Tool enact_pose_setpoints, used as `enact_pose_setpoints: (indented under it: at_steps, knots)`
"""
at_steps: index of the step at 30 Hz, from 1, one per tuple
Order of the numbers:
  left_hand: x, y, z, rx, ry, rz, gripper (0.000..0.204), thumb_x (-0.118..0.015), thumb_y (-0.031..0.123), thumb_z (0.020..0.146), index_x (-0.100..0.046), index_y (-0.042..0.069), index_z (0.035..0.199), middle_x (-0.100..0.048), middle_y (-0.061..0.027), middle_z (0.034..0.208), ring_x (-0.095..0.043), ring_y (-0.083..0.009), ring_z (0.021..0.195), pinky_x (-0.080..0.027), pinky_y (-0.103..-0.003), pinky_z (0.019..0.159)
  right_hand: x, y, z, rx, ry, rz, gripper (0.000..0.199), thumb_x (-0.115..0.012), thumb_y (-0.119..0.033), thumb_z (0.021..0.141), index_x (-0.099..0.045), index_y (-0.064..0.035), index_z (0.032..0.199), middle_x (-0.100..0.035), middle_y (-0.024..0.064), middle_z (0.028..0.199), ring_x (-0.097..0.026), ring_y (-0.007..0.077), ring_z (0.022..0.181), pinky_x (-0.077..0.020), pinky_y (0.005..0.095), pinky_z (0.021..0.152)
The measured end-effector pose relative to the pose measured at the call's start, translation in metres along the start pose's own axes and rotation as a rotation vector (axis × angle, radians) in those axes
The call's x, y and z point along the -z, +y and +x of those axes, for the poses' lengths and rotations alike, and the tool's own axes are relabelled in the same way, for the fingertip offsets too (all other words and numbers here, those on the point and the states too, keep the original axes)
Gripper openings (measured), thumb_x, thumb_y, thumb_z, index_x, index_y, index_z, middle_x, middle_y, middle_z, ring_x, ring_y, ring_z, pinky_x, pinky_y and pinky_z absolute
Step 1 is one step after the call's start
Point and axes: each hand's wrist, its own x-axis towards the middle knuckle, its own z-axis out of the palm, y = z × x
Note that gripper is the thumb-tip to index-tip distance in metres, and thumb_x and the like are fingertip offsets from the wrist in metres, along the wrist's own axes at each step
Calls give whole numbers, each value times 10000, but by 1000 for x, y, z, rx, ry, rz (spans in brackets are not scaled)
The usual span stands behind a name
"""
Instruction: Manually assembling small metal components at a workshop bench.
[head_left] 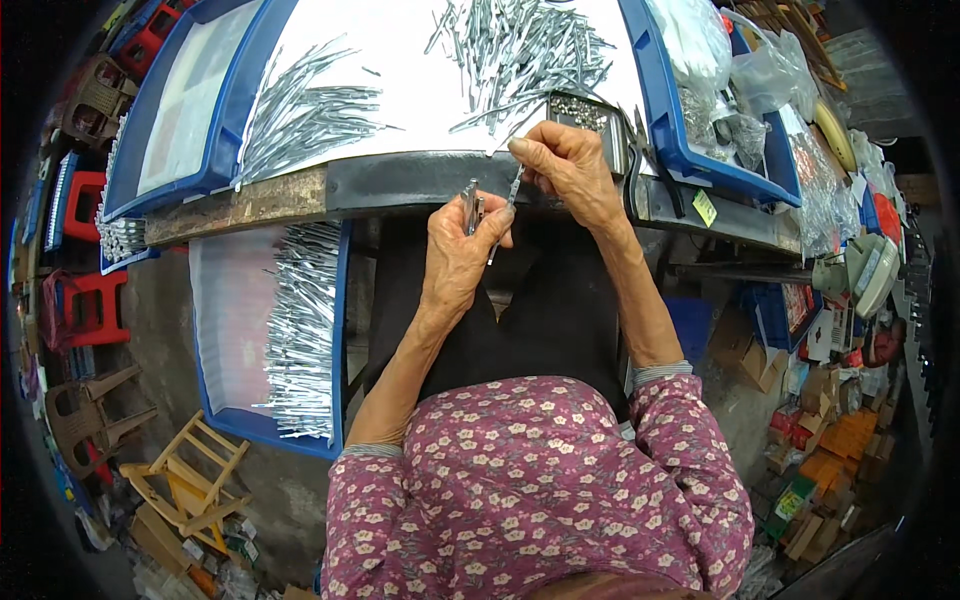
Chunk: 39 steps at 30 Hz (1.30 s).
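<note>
Just past the table's front edge, my left hand (458, 250) is closed around a slim silvery metal strip (515, 190) that slants up toward my right hand. A shorter shiny metal piece (470, 203) also sticks up from the left fingers; its kind is unclear. My right hand (578, 175) pinches with thumb and forefinger at the strip's upper end, where the fingers partly hide it. Beyond the hands, a big pile of similar metal strips (525, 55) lies on the white tabletop sheet (410, 90). A second, looser pile (310, 115) lies to its left.
A small metal tin (612, 140) of tiny parts stands beside black-handled pliers (655, 165). Blue trays flank the worktop: one at left (215, 150), one at right (735, 180) with plastic bags. Lower left, another blue tray (262, 432) holds many strips. A wooden stool (190, 475) stands behind.
</note>
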Motion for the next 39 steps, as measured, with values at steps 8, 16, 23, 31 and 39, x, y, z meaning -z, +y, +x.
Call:
enact_pose_setpoints:
  at_steps: [8, 16, 23, 31, 39]
  knots:
    - [3, 0, -1, -4, 7, -4, 107, -603, 114, 800, -560, 18, 782, -524, 10, 596, -433, -28, 518, -320, -171, 466, -3, 0, 0, -6, -19, -49, 241, -610, -249, 814, -596, -39, 697, -524, -9, 546, -415, 12, 443, -300, 157, 387]
    - [0, -6, -4, -44, 39, -22, 89, -577, 71, 802, -542, 7, 751, -504, 6, 596, -436, -39, 530, -331, -177, 481, -16, 6, -7, 10, 69, -75, 298, -568, -249, 843, -550, -8, 669, -440, -30, 529, -392, 42, 499, -312, 203, 444]
    - [-3, -11, -7, -172, 80, 39, 102, -550, 37, 807, -517, 4, 715, -468, 17, 567, -415, -38, 502, -340, -186, 462, -25, 4, -15, 35, 167, -255, 286, -546, -244, 832, -568, 4, 691, -500, 87, 518, -467, 124, 480, -380, 311, 460]
    - [3, -10, -12, -191, 82, 63, 106, -546, 25, 802, -515, 6, 702, -469, 18, 564, -410, -36, 490, -332, -189, 436, -38, 3, -23, 126, 231, -320, 284, -540, -203, 849, -521, 16, 669, -409, 8, 520, -374, 71, 510, -316, 254, 463]
    - [10, -14, -21, -210, 86, 122, 122, -542, 37, 806, -507, 14, 692, -445, 24, 542, -401, -40, 477, -329, -197, 432, -46, 2, -31, 78, 229, -339, 284, -544, -204, 844, -517, 16, 666, -408, 19, 514, -363, 76, 502, -311, 262, 456]
